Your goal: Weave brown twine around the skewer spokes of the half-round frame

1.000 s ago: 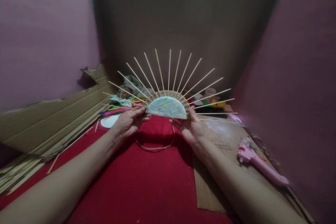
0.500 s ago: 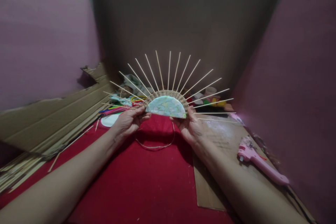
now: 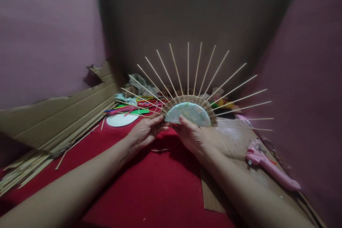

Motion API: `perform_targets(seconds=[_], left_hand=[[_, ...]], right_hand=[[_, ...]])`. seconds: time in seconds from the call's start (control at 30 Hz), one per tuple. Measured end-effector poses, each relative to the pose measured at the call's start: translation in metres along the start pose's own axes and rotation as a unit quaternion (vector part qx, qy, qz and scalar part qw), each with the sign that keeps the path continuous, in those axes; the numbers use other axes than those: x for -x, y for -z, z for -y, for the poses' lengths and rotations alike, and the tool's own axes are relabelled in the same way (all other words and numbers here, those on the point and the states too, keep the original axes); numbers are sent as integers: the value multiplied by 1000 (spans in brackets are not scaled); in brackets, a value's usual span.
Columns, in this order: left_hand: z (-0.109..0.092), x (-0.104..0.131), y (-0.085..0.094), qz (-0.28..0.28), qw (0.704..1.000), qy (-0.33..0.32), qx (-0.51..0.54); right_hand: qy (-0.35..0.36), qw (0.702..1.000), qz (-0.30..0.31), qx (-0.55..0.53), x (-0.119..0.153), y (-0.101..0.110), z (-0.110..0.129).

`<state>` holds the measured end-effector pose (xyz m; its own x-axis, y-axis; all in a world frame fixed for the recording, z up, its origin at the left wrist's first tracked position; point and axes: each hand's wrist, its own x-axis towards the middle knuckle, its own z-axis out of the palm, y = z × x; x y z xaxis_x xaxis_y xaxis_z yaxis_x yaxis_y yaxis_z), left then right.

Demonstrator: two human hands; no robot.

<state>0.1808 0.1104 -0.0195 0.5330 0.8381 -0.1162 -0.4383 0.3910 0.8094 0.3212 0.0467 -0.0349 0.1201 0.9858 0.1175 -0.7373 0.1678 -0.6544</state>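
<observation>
A half-round woven fan is held up above the red cloth, its flat edge toward me. Its middle is a pale green and white patterned half-disc, bordered by a band of brown woven cord. Thin bare sticks radiate from the band. My left hand pinches the fan's left lower corner. My right hand grips the middle of the flat edge, thumb on the patterned face and fingers hidden behind. A loose length of cord hangs below, between my hands.
A pink glue gun lies on a cardboard sheet at right. At left are folded cardboard, a bundle of sticks and a white disc. Craft odds and ends crowd the back, on the red cloth.
The fan has come nearer and shifted right in view. My right hand has slid from its right corner to the middle of the flat edge; my left hand still holds the left corner.
</observation>
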Motion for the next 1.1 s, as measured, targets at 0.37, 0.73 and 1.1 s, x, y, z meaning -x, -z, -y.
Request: perform_targets(seconds=[0.37,0.73,1.1], left_hand=[[15,5,5,91,993,57,-38],[4,20,0,189,905,62,-377],[-25,20,0,78,849,-203,-482]], right_hand=[[-15,998,41,44,0,-2,-5],[-26,999,10,21,-8,12,2],[-39,998,4,53,-6,14,-1]])
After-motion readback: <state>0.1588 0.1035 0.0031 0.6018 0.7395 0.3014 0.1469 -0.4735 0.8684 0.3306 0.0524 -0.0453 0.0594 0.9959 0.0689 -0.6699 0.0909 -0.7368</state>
